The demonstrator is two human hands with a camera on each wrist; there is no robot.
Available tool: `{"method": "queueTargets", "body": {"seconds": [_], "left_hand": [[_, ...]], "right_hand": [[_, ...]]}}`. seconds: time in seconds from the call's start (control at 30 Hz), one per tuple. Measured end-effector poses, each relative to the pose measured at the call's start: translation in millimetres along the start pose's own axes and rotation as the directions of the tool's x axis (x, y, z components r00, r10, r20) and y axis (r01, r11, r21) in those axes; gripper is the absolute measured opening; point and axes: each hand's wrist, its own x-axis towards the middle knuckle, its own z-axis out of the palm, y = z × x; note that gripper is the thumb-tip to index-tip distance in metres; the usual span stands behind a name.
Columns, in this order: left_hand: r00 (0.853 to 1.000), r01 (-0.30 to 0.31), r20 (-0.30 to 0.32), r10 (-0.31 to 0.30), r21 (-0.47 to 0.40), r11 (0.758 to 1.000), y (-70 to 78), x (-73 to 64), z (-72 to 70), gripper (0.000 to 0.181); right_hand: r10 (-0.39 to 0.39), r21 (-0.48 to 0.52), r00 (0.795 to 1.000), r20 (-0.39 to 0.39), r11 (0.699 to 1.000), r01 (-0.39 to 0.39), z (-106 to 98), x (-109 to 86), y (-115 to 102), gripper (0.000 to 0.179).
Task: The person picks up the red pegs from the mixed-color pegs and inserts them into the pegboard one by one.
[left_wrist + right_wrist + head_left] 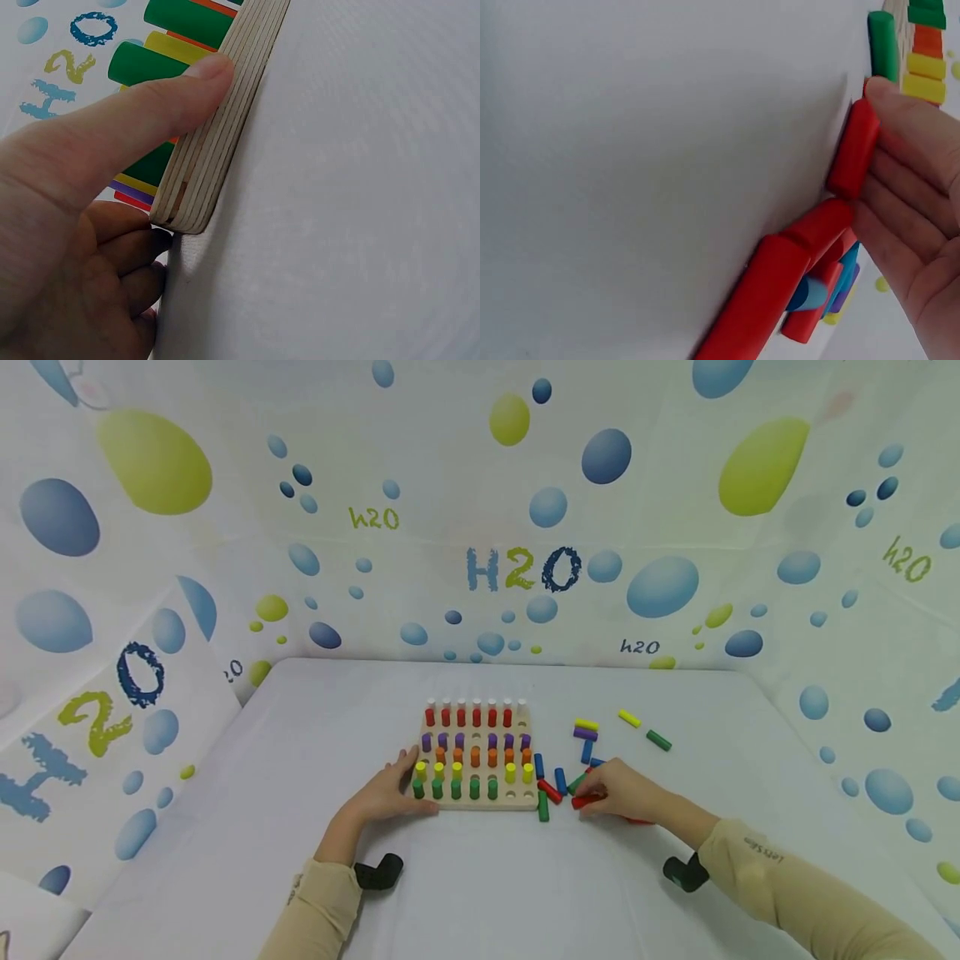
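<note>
A wooden pegboard [487,806] stands on the table, with rows of white, red, purple, orange, yellow and green pegs upright in it. Some holes show bare, among them two at the right of the green row. My left hand [384,793] grips the board's near left corner, the thumb [202,79] along its front edge and the other fingers curled at its left side. Right of the board, my right hand [618,787] pinches a red peg [853,146] low at the table, with the thumb at one end of it. Other red pegs [757,300] lie beside that hand.
Loose pegs lie scattered right of the board: a green peg [543,806] near its front corner, a blue peg [561,781], a purple peg [586,734], and farther off a yellow peg [628,718] and a green one. A patterned backdrop [420,585] rises behind the table.
</note>
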Motion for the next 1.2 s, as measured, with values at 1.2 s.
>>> {"method": "queueTargets", "body": {"seconds": [1.2], "left_hand": [[1.000, -0.009, -0.008, 0.009, -0.016, 1.000, 0.7, 1.0, 0.7, 0.112]], "right_hand": [[-0.039, -0.031, 0.999, -0.014, 0.999, 0.039, -1, 2.4, 0, 0.016]]}}
